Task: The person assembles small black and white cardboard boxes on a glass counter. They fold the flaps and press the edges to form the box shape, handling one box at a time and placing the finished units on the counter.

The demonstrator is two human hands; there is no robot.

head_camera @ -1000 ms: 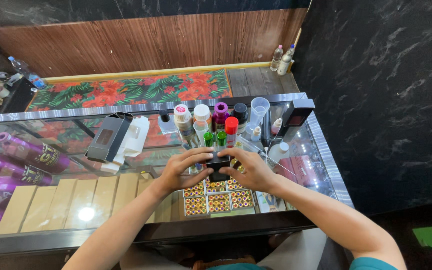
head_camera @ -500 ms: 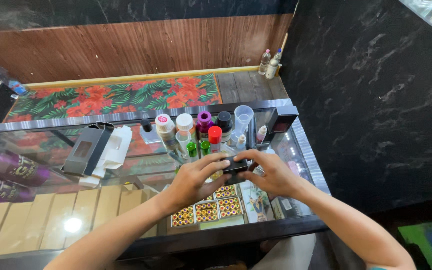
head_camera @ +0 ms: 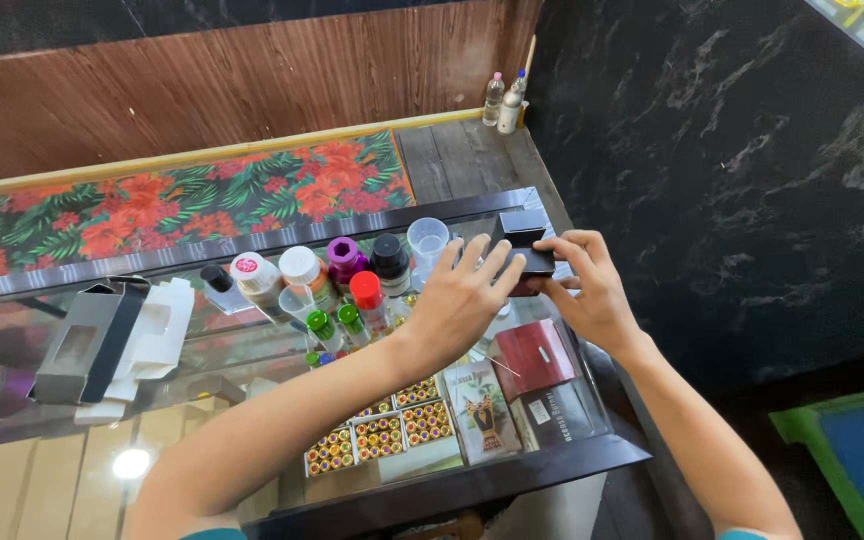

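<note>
Left hand (head_camera: 467, 300) and right hand (head_camera: 592, 290) both gripping a small black box (head_camera: 524, 252) between their fingers, held just above the glass counter (head_camera: 252, 350) near its far right corner, beside a clear cup (head_camera: 428, 240) and capped bottles (head_camera: 352, 275).

Glass counter (head_camera: 252, 350) with clustered capped bottles (head_camera: 347, 275), a clear cup (head_camera: 428, 240), flat grey and white boxes (head_camera: 117, 335).

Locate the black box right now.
Head view: the black box sits right of centre, held between the left hand and right hand above the glass counter, just right of the clear cup and the bottles.
</note>
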